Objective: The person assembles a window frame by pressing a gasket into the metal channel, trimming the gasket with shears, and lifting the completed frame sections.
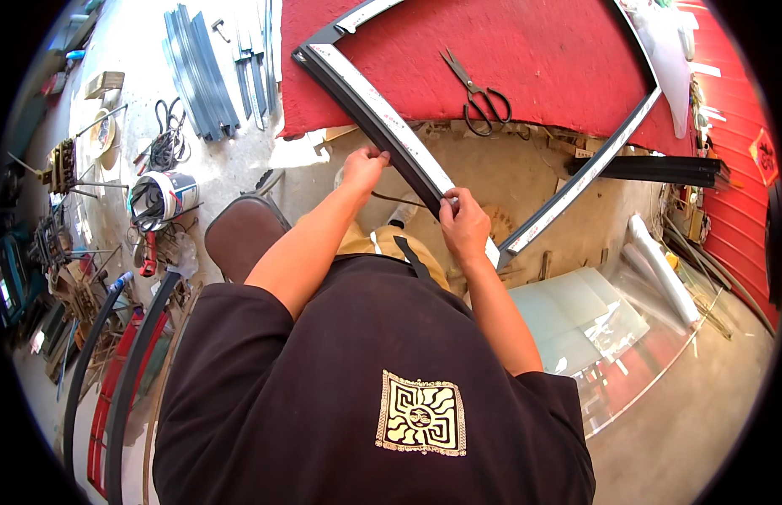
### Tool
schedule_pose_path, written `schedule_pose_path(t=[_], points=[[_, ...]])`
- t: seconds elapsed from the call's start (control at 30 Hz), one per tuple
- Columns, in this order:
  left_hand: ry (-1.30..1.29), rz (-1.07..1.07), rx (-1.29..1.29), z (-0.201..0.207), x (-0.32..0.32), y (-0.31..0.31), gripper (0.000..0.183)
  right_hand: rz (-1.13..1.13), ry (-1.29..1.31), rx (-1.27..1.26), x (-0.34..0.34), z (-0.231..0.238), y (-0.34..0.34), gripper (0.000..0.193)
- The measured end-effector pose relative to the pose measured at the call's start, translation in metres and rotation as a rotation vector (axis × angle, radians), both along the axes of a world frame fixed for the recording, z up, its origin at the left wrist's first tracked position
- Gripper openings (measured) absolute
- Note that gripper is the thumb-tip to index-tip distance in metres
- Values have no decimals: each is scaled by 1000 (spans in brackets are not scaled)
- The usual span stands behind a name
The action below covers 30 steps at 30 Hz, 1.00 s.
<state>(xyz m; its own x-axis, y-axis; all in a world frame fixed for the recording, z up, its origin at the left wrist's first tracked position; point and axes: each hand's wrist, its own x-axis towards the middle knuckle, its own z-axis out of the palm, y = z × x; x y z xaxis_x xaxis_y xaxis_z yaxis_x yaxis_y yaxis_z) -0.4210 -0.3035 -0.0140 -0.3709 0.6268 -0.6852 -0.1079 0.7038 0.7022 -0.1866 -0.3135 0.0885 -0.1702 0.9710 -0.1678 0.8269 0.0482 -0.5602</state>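
A dark window frame (383,118) with white film along its bars rests on the red-covered table, and its near corner juts out over the table's edge toward me. My left hand (365,170) is closed, its fingertips pinching the outer black edge of the frame's left bar. Lower on that bar, close to the near corner, my right hand (465,220) curls its fingers over the edge and grips it. Whether a thin strip lies under the fingertips is too small to tell. Black-handled scissors (475,93) lie partly opened on the red cloth inside the frame.
The red table (542,50) stands ahead. A brown stool seat (246,237) is at my left, near a white bucket (162,200) of dark pieces. Metal profiles (197,76) lie on the far-left floor. Glass sheets (576,316) and a clear film roll (663,269) lie right; black profiles (660,171) jut out.
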Motion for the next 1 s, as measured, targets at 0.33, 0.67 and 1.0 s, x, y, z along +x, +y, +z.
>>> schedule_pose_path(t=[0.33,0.67,1.0], points=[[60,87,54,-14,-13,10,30,-6,-9,-2,-2,-3,-1,11],[112,108,117,-31,-19,8,35,19,-9,15,-2,-2,-2,9],[173,231,150,-12,-28,24,33,10,0,19,-2,-3,0,9]])
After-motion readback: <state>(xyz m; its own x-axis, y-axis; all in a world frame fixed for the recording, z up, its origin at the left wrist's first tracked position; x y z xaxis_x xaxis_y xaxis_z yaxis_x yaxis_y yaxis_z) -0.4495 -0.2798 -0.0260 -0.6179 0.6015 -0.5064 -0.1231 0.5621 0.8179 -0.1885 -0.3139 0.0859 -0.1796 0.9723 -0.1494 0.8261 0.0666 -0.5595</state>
